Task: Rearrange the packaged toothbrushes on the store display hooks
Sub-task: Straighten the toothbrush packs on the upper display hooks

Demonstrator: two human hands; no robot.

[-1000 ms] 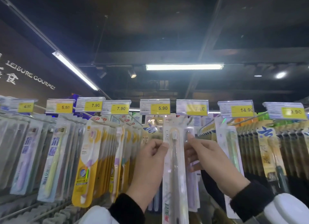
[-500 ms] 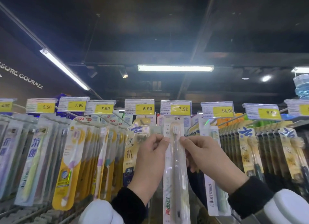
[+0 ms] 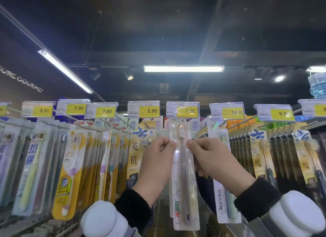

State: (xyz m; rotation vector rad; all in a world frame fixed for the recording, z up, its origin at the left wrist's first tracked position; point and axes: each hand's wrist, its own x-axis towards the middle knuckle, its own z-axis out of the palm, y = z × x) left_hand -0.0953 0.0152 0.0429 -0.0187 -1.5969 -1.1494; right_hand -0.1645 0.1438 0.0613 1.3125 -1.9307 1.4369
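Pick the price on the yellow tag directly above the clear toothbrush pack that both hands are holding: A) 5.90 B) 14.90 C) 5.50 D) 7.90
D: the price tag right over the toothbrush pack, pinched at its edges by the left hand and right hand, reads 7.90.

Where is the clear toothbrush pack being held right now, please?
The clear toothbrush pack hangs mid-frame, pinched between left hand and right hand, under the 7.90 price tag.
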